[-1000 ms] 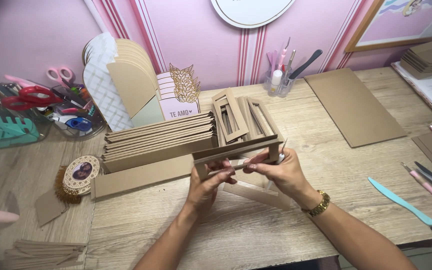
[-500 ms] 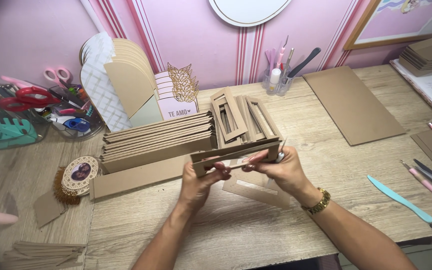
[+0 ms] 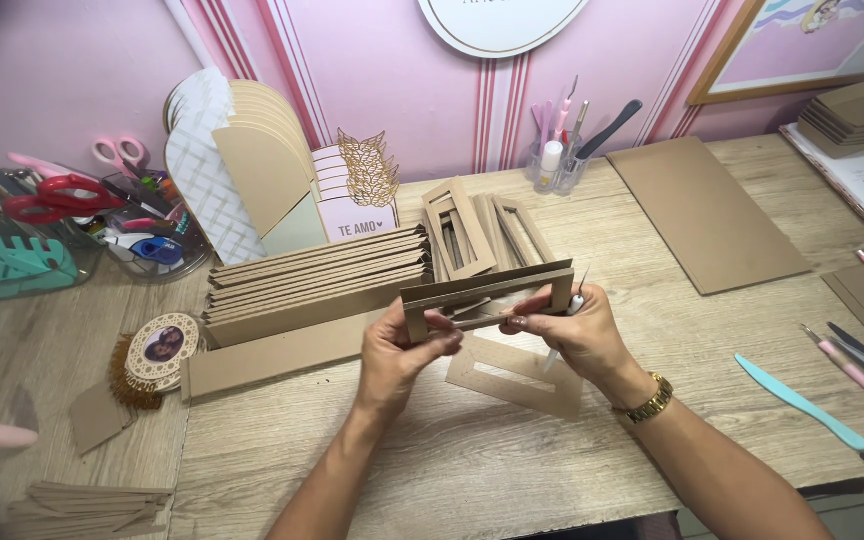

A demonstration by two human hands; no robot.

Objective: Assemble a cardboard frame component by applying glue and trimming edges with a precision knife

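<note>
Both hands, left hand (image 3: 399,352) and right hand (image 3: 578,335), fingers clamped on the kraft cardboard frame (image 3: 487,296), squaring it above the cutout panel (image 3: 515,375) at six o'clock.

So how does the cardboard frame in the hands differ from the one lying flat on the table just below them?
The held frame is lifted and stands on edge, gripped at its ends by the left hand and right hand; the flat frame lies untouched on the table. The held frame looks thicker, seemingly layered; the flat frame is one thin sheet. Both are brown rectangular cardboard with a cut-out window.
</note>
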